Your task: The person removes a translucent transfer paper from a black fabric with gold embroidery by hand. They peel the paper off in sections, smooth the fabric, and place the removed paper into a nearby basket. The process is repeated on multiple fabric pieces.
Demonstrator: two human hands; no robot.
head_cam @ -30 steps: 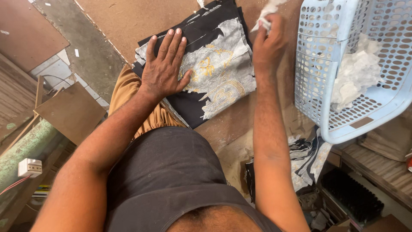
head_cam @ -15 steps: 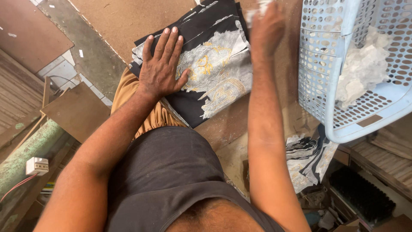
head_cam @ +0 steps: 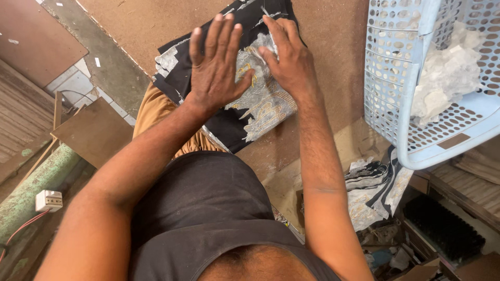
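A black cloth [head_cam: 229, 122] with a silver and gold printed pattern lies on a brown board [head_cam: 156, 26]. My left hand [head_cam: 216, 65] rests flat on it, fingers spread. My right hand [head_cam: 289, 60] sits beside it on the cloth's upper right part, fingertips pressed on the pattern where thin white film peels up. Whether the fingers pinch the film I cannot tell.
A light blue perforated plastic basket [head_cam: 390, 104] with crumpled white scraps [head_cam: 448, 78] stands at the right. More patterned black cloth pieces [head_cam: 372, 182] lie below the board's edge. A white switch box [head_cam: 49, 200] with red wire sits at the lower left.
My right hand has come down from near the basket's rim onto the cloth beside my left hand. The white scrap it held earlier is no longer in it.
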